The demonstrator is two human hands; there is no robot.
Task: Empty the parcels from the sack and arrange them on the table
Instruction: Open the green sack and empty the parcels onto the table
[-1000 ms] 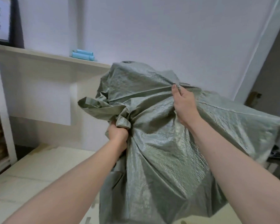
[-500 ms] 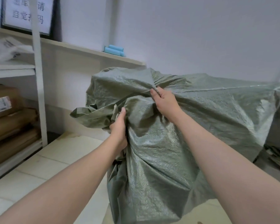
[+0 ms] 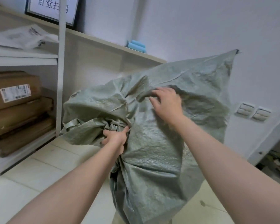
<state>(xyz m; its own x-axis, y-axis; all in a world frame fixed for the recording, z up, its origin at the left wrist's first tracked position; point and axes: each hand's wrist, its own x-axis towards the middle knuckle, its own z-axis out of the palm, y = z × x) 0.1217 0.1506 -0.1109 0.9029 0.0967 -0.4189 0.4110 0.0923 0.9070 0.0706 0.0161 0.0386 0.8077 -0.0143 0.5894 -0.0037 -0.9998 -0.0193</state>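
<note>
Observation from beside the person: the sack (image 3: 160, 143), grey-green woven plastic, is held up off the ground in front of them, well clear of the shelving unit (image 3: 61, 78) to its left. The left hand (image 3: 116, 137) is clenched round the gathered neck of the sack, fabric bunched tight in the fist. The right hand (image 3: 166, 102) sits higher, on the upper bulge, fingers bent and clutching a fold of the cloth (some blur here, but the grip reads as firm). Judgement: the work stands at its opening step, getting the sack into position and its mouth free; no parcel is out and none can be seen. The lower body of the sack hangs full and rounded, so it appears loaded, contents hidden. Whether the neck is tied or merely squeezed shut cannot be told. The next move would call for loosening that neck and tipping or reaching in, with the weight supported from above. The pale tiled surface (image 3: 31, 172) below may be floor or table; I cannot say which. Other holders noted: the lower shelves carry stacked cardboard boxes (image 3: 14, 101), one labelled, and the upper shelf holds white mailer bags (image 3: 23, 36). Blue rolls (image 3: 136, 46) lie on the wall ledge.
</note>
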